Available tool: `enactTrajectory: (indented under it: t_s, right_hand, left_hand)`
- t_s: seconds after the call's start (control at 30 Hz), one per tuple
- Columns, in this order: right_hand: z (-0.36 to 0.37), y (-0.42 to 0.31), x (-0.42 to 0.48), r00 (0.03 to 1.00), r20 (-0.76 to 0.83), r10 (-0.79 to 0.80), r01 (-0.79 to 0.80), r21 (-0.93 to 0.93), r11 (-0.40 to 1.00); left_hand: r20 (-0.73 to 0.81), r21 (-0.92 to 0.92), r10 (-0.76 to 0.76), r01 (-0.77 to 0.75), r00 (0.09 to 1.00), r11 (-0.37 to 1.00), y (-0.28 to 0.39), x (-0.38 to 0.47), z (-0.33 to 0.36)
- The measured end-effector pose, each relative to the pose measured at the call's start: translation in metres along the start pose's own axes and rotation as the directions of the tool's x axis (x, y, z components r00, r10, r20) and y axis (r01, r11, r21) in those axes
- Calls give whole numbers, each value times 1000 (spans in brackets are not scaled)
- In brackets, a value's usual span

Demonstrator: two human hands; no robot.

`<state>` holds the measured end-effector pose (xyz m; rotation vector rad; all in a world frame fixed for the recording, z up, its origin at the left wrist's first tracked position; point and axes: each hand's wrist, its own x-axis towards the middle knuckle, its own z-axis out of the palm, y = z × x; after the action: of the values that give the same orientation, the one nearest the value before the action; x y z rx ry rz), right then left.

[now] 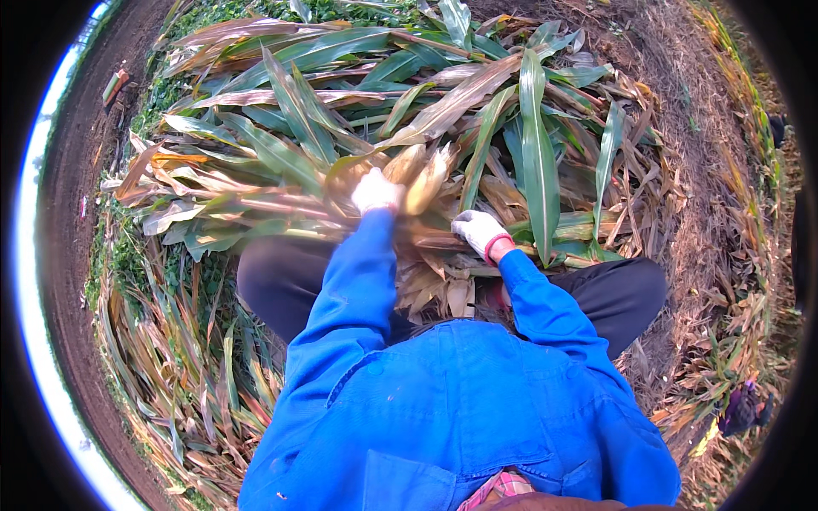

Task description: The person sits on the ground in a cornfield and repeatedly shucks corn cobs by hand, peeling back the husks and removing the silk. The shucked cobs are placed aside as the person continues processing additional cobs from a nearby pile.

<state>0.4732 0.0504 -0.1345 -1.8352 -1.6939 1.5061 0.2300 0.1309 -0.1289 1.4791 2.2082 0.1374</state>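
Note:
A heap of cut corn stalks [307, 108] with green and dry leaves lies across the ground before me. My left hand [377, 191], in a white glove and blurred, is at the left side of two ears of corn in pale husks; what its fingers hold cannot be made out. The nearer ear of corn [427, 184] points up and to the right, its husk yellowish. My right hand [478, 231], in a white glove with a red cuff, is closed at the stalks lying across my lap; its fingertips are hidden. A long green corn leaf [538, 153] hangs just right of it.
My bent knees [613, 294] flank loose dry husks [447, 290]. More cut stalks [185, 383] lie at the lower left, with green weeds [131, 255] along the left. Straw-covered soil [696, 160] runs down the right. A dark, partly seen figure [744, 409] is at the lower right.

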Motion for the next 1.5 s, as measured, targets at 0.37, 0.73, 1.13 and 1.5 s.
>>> enactTrajectory:
  t_s: [0.37, 0.73, 1.13, 1.5]
  right_hand:
    - [-85, -119, 19, 955, -293, -53, 250, 693, 676]
    - [-59, -128, 19, 883, -423, -206, 382, 390, 838]
    - [-6, -135, -3, 969, -204, -139, 243, 693, 679]
    - [-14, 191, 103, 864, -229, -448, -149, -967, 207]
  left_hand:
    - [-119, -700, 236, -251, 964, 669, 13, -68, -24]
    - [6, -636, 325, -247, 946, 731, 15, -92, -42]
    - [-530, -491, 312, -586, 788, 645, 44, -103, -42]
    - [-506, -801, -236, -351, 830, 485, -31, -63, -86]
